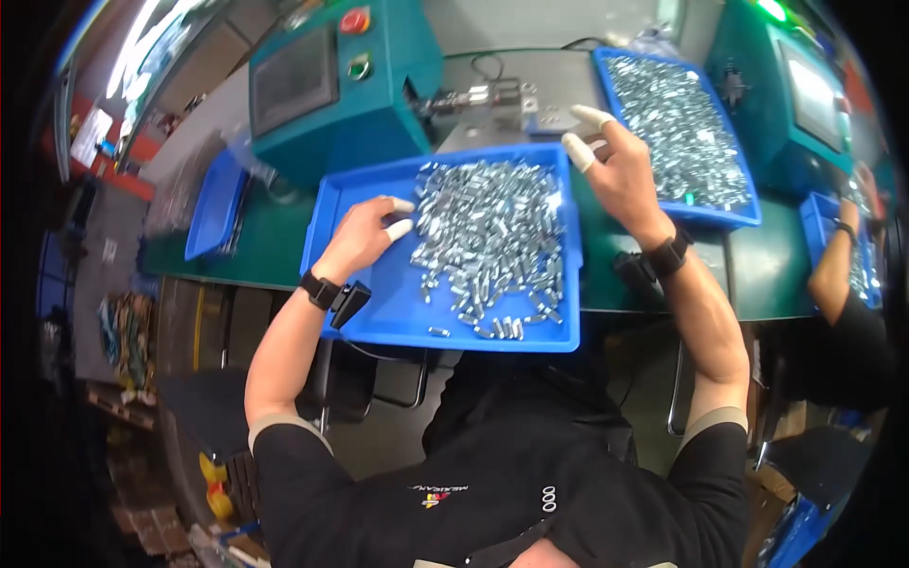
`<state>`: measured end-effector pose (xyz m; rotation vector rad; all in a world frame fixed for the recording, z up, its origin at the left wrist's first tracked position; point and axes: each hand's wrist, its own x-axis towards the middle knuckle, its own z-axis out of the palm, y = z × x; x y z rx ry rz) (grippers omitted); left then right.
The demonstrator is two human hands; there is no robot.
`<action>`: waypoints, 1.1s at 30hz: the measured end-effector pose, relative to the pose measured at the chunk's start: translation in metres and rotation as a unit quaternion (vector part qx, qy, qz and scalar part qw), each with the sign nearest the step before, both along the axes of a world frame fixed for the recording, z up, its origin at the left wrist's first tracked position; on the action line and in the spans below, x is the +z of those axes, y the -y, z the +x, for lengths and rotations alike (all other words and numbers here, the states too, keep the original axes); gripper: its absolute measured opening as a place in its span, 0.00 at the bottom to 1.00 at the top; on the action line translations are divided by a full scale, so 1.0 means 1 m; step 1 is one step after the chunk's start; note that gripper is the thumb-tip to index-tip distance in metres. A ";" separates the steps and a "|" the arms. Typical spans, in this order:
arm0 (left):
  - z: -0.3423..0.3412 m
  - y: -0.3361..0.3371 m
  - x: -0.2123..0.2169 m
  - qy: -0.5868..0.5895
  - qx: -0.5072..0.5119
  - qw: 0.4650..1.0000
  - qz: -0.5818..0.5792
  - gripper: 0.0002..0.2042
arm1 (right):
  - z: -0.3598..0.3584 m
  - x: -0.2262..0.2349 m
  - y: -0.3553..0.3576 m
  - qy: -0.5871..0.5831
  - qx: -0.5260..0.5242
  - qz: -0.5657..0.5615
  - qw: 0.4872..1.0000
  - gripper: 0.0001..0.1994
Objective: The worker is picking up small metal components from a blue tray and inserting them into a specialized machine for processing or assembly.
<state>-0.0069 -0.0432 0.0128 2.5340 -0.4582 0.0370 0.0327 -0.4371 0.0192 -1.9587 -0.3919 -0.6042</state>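
Observation:
My left hand [365,234] is over the left part of a blue tray [369,308], beside a heap of small silvery metal cylindrical pieces [492,222]. Pale finger cots cover its thumb and index finger, which are apart with nothing visible between them. My right hand [620,175] hovers beyond the tray's right side, near a metal fixture [530,106] on the teal machine [379,123]. It too wears pale finger cots; thumb and index finger are spread, and I see no piece between them. Each wrist carries a black strap with a small device.
A second blue tray [748,204], full of similar pieces, stands at the right rear. Beyond it is another teal machine [786,104]. A co-worker's arm [833,265] reaches over a blue bin at the far right. A smaller blue tray [216,204] lies on the left.

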 end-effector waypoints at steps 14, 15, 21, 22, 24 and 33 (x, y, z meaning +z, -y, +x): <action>-0.046 0.017 0.000 -0.109 0.023 0.994 0.000 0.09 | -0.033 -0.045 -0.025 -0.026 0.120 0.022 0.992 0.17; -0.046 0.017 -0.001 -0.110 0.018 0.994 0.003 0.09 | -0.035 -0.043 -0.025 -0.020 0.122 0.027 0.992 0.17; -0.046 0.019 0.000 -0.100 0.035 0.994 0.020 0.08 | -0.036 -0.036 -0.024 -0.026 0.118 0.044 0.992 0.17; -0.045 0.019 0.000 -0.087 0.031 0.995 0.035 0.08 | -0.036 -0.036 -0.023 -0.025 0.115 0.044 0.992 0.17; -0.042 0.019 0.001 -0.079 0.029 0.995 0.043 0.08 | -0.035 -0.036 -0.023 -0.023 0.111 0.046 0.992 0.17; -0.012 0.052 0.036 0.066 0.022 0.997 -0.025 0.07 | -0.039 -0.033 -0.029 -0.014 0.111 0.069 0.991 0.16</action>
